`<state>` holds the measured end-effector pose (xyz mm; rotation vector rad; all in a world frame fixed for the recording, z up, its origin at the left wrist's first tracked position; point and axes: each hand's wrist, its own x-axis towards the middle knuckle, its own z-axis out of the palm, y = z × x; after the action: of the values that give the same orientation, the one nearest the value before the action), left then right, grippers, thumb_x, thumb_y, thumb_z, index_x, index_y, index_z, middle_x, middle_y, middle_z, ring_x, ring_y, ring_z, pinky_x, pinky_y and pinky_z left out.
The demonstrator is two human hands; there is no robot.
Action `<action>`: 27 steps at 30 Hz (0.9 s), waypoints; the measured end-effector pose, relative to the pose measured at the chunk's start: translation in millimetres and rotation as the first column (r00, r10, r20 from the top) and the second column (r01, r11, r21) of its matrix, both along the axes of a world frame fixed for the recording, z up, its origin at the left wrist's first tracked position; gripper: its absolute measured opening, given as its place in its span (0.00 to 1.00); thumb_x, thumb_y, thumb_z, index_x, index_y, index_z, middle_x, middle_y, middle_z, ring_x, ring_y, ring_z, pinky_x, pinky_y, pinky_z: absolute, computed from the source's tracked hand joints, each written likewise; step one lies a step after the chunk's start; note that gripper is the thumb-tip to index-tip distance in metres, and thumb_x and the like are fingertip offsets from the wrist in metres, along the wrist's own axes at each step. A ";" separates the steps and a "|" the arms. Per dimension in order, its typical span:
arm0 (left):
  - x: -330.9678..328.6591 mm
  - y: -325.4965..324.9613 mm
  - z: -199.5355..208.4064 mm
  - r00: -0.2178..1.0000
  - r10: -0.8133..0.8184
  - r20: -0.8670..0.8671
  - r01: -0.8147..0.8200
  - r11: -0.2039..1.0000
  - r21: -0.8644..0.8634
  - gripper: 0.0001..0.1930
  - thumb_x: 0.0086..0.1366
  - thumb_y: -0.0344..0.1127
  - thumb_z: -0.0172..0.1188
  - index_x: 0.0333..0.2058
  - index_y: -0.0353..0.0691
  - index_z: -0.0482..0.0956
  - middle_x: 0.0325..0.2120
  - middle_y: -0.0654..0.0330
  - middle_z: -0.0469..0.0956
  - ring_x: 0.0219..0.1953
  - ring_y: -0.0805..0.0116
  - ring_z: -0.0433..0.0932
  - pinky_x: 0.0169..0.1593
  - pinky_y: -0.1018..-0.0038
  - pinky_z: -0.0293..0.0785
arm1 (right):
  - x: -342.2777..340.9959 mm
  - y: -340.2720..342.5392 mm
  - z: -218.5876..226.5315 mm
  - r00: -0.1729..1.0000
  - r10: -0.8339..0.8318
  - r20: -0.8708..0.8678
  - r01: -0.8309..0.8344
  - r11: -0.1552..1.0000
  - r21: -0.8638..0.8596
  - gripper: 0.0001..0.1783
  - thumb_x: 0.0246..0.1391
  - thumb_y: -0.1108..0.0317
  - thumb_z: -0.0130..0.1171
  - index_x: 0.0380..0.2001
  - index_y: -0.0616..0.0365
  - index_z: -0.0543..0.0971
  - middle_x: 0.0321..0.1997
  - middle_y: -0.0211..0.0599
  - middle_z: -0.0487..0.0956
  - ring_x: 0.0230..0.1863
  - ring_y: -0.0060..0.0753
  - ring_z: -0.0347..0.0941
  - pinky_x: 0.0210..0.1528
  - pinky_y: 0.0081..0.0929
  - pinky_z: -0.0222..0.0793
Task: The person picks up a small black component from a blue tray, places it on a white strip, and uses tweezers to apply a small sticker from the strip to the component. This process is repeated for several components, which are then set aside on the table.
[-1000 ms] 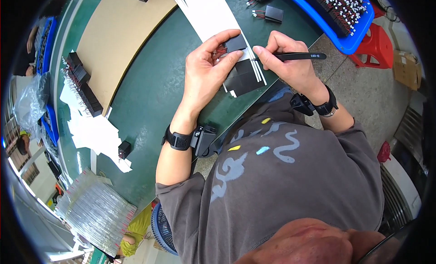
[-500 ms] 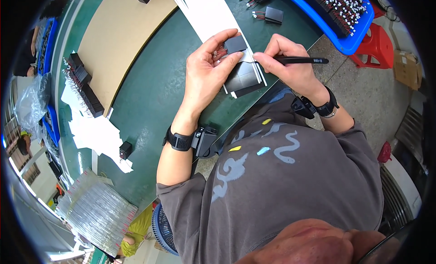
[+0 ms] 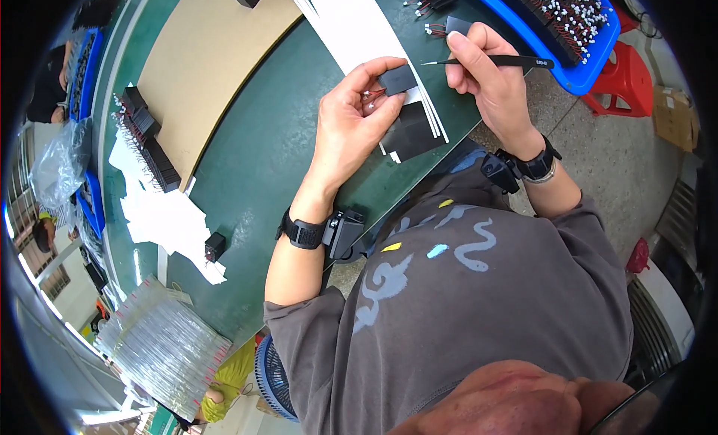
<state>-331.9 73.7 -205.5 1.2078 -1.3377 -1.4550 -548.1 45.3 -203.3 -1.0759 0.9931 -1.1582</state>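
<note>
The left hand pinches a flat black wired block between thumb and fingers, above the near end of long white strips on the green table. The right hand grips black tweezers, their tips pointing left, just right of the block and apart from it. A black sheet lies nearer the person. At far right sits a blue bin of similar wired blocks; along the left, more black blocks stand in a row beside a tan board.

A red stool — near a cardboard box — stands on the grey floor.
</note>
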 end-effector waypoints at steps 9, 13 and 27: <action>-3.5 -2.9 9.5 0.992 0.019 -0.125 -0.012 0.998 0.059 0.19 0.65 0.22 0.62 0.55 0.34 0.76 0.45 0.64 0.80 0.46 0.80 0.78 0.51 0.82 0.75 | -1.9 18.0 6.6 0.856 0.091 -0.509 -0.230 0.949 -0.218 0.14 0.62 0.69 0.62 0.24 0.57 0.71 0.21 0.26 0.77 0.23 0.11 0.70 0.26 0.13 0.62; -2.2 -3.4 9.6 0.994 0.015 -0.110 -0.009 0.998 0.054 0.19 0.65 0.22 0.62 0.55 0.33 0.76 0.46 0.63 0.80 0.47 0.79 0.78 0.52 0.81 0.75 | 1.1 17.3 7.5 0.818 0.059 -0.572 -0.225 0.948 -0.225 0.14 0.60 0.72 0.64 0.24 0.59 0.71 0.20 0.27 0.78 0.24 0.10 0.71 0.26 0.14 0.63; 1.7 -2.5 4.5 1.000 -0.021 -0.015 0.022 0.999 0.024 0.20 0.64 0.20 0.59 0.55 0.36 0.77 0.42 0.66 0.81 0.43 0.82 0.77 0.47 0.84 0.75 | -4.2 -1.8 11.3 0.989 0.123 -0.078 -0.124 0.992 -0.007 0.15 0.66 0.66 0.59 0.25 0.54 0.69 0.23 0.28 0.77 0.22 0.14 0.70 0.26 0.12 0.65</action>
<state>-330.2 71.3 -201.1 1.1995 -1.3303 -1.4967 -552.3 43.5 -192.1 -1.1829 0.9668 -1.0289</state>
